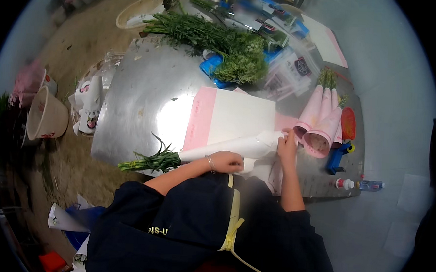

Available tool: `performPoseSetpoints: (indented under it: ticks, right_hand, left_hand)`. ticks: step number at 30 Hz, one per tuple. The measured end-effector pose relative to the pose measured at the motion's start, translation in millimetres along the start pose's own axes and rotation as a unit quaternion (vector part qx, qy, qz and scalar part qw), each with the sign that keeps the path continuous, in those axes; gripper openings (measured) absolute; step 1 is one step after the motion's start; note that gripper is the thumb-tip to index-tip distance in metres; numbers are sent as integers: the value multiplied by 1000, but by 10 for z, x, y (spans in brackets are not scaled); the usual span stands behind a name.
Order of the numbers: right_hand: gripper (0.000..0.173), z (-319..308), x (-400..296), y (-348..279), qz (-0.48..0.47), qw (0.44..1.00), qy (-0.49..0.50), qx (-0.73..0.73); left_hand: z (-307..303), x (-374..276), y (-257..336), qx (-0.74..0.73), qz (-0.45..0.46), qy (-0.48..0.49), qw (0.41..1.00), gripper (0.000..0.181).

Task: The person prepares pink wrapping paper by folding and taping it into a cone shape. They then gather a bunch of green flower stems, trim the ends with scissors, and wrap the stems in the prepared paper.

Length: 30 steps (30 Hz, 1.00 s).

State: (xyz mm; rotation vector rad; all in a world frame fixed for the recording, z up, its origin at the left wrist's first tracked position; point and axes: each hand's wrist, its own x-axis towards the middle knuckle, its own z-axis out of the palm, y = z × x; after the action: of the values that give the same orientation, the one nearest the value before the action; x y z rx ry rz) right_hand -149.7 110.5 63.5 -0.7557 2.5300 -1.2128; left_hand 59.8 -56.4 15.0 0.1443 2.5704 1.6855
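Note:
A bunch of flowers rolled in white wrapping paper [224,148] lies slantwise before me along the near edge of the table. Its green leafy stems [153,161] stick out at the left end. My right hand [287,143] pinches the paper at the wide right end. My left hand [231,162], with a bracelet on the wrist, is by the near side of the roll, fingers curled; whether it grips the paper is hidden. Just beyond the roll lie flat white wrapping sheets [245,115] with a pink printed border. The blooms inside the wrap cannot be seen.
Pink-wrapped bunches [320,123] lie at the right, beside a blue tape dispenser [336,158] and a red bowl [348,123]. Leafy green stems [208,35] lie across the far side of the metal table [131,94]. Buckets [48,114] stand on the floor at left.

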Motion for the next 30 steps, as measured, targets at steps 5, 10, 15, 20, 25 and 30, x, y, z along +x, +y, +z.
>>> performPoseSetpoints:
  ticks: [5, 10, 15, 20, 25, 30]
  right_hand:
    - [31, 145, -155, 223, -26, 998, 46, -20]
    - [32, 157, -365, 431, -2, 998, 42, -35]
    - [25, 45, -578, 343, 43, 998, 2, -35]
    - [24, 56, -703, 863, -6, 1000, 22, 5]
    - [24, 28, -734, 866, -11, 1000, -7, -1]
    - [24, 89, -642, 870, 9, 1000, 0, -8]
  left_hand:
    - [-187, 191, -366, 191, -38, 254, 947, 26]
    - [-219, 307, -942, 146, 22, 57, 987, 46]
    - [-175, 381, -791, 177, -23, -33, 983, 48]
    - [-116, 425, -274, 267, -98, -82, 955, 50]
    - [-78, 339, -298, 265, -94, -89, 956, 45]
    - [6, 230, -533, 259, -36, 26, 965, 42]
